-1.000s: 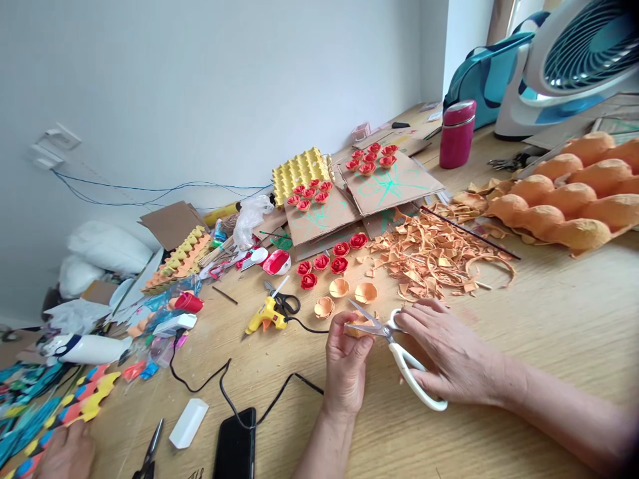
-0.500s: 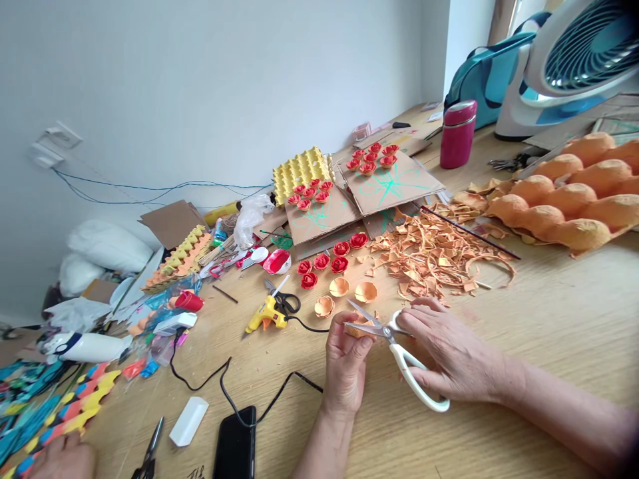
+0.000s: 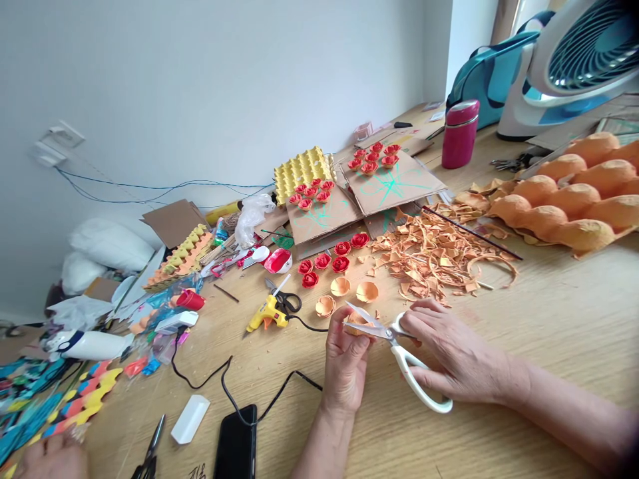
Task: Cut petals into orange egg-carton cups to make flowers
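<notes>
- Left hand (image 3: 345, 379): fingers clamped on orange cup (image 3: 357, 322), at the open blades.
- Right hand (image 3: 449, 352): closed on white-handled scissors (image 3: 389, 333).
- Wooden table (image 3: 284, 442): 3 loose cups (image 3: 368, 291), 6 loose red flowers (image 3: 359, 240), yellow glue gun (image 3: 267, 314).
- Beyond: orange scraps (image 3: 432, 256), 2 cardboard stacks (image 3: 414, 183), 7 flowers each.
- Pink jar (image 3: 458, 143): lidded, contents hidden.
- Pale wall (image 3: 224, 86) behind; white fan (image 3: 536, 73) right.

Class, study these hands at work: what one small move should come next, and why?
Probably the right hand should gently close the white-handled scissors, since their blades stand open at the orange cup pinched in the left hand.
</notes>
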The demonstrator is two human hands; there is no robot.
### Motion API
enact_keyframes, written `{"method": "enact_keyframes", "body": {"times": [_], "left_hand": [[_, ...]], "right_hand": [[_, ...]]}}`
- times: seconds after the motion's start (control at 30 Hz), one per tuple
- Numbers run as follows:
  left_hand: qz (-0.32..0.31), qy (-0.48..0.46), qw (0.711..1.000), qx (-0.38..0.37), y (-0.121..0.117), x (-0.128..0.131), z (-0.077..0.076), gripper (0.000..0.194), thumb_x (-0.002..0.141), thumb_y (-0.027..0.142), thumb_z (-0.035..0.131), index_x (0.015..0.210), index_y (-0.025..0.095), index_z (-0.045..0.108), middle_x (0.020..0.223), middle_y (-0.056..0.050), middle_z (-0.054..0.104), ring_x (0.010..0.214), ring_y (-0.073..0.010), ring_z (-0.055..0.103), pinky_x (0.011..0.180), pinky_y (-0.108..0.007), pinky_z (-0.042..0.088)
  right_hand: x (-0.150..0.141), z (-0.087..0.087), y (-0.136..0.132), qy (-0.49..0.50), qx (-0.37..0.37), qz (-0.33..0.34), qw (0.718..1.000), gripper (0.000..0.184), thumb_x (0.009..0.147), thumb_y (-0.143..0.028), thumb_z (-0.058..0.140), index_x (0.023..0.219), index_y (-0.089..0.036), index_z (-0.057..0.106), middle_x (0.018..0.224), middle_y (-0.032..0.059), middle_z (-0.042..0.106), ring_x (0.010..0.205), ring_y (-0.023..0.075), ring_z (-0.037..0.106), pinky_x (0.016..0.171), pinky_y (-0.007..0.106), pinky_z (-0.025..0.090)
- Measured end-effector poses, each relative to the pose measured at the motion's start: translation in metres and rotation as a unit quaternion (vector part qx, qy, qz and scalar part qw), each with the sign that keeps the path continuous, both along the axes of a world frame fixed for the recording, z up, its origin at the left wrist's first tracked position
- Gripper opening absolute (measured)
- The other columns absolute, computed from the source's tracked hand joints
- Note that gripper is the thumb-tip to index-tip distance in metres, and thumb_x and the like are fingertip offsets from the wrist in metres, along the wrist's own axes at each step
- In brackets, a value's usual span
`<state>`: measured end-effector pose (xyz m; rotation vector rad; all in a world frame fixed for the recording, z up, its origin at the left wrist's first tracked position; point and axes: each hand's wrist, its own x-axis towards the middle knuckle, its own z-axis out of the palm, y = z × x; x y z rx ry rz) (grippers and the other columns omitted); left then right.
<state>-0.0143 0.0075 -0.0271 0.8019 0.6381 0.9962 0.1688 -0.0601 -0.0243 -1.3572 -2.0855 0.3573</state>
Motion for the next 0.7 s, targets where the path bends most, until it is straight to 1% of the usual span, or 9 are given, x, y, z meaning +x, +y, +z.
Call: {"method": "enact_keyframes", "body": {"times": [0.13,0.33,0.43,0.6,0.7], "left_hand": [[-0.001,-0.001,1.0,-0.008,0.0008,-0.0005,0.0024,0.049,0.066,0.021,0.085,0.109,0.03,0.064,0.093,0.002,0.069,0.086,-0.0128,0.065,0.085,-0.028,0.049],[0.005,0.005,1.0,-0.01,0.0013,-0.0005,0.0021,0.05,0.064,0.023,0.086,0.108,0.03,0.064,0.092,0.002,0.068,0.084,-0.0128,0.064,0.084,-0.028,0.05],[0.011,0.001,1.0,-0.012,0.0013,-0.0003,0.0021,0.05,0.064,0.023,0.086,0.108,0.03,0.064,0.093,0.002,0.068,0.084,-0.0131,0.064,0.085,-0.028,0.05],[0.01,-0.018,1.0,-0.006,0.0016,-0.0008,0.0031,0.047,0.067,0.02,0.084,0.109,0.03,0.065,0.092,0.002,0.069,0.084,-0.0114,0.064,0.084,-0.026,0.05],[0.01,-0.018,1.0,0.002,0.0025,-0.0021,0.0016,0.047,0.068,0.022,0.084,0.109,0.03,0.065,0.092,0.002,0.069,0.085,-0.0124,0.065,0.084,-0.027,0.05]], "right_hand": [[-0.0002,0.0008,-0.0006,-0.001,0.003,-0.002,1.0,0.022,0.09,-0.043,0.054,0.088,-0.022,0.048,0.08,0.0044,0.056,0.074,0.0224,0.049,0.082,0.042,0.04],[-0.0001,0.0019,-0.0018,0.01,0.018,0.001,1.0,0.018,0.09,-0.04,0.054,0.09,-0.022,0.049,0.08,0.0045,0.057,0.077,0.023,0.052,0.083,0.041,0.041],[0.0001,0.0019,-0.0019,0.001,0.011,0.002,1.0,0.019,0.091,-0.04,0.053,0.09,-0.022,0.048,0.08,0.0045,0.056,0.076,0.0225,0.05,0.083,0.042,0.04],[0.0004,0.0013,-0.003,0.003,-0.004,0.008,1.0,0.019,0.092,-0.039,0.053,0.093,-0.021,0.05,0.082,0.0051,0.056,0.077,0.0224,0.048,0.084,0.042,0.038],[0.0004,0.0014,-0.0038,-0.001,-0.007,0.006,1.0,0.019,0.092,-0.04,0.053,0.094,-0.021,0.05,0.083,0.0055,0.057,0.077,0.0228,0.048,0.084,0.041,0.038]]}}
